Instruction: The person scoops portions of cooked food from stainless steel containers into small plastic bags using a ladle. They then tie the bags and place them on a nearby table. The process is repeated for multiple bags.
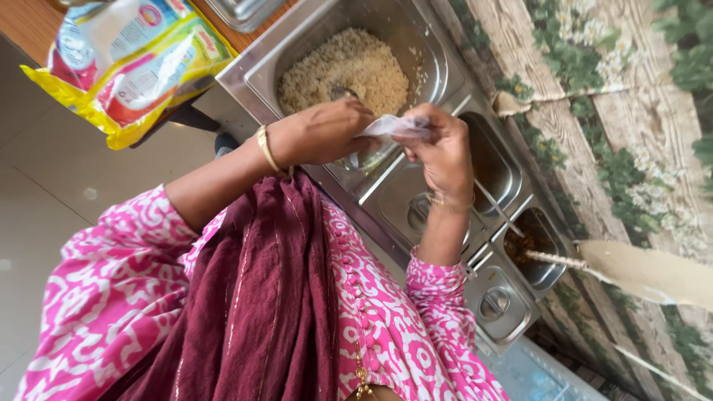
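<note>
Clear plastic pouch (397,126) stretching left-right between both hands' closed grips, left hand (323,134) and right hand (442,152), hovering over rice tray (256,70).

We see both forearms raised and bare from the elbows up, brought together so that the two hands meet. Our left hand (327,132) is curled, knuckles up, its fingertips pinched shut, a bangle on the wrist. Our right hand (442,152) faces it, fingers bent and thumb pressed in, also pinched shut, its wrist bent and bangled.
</note>
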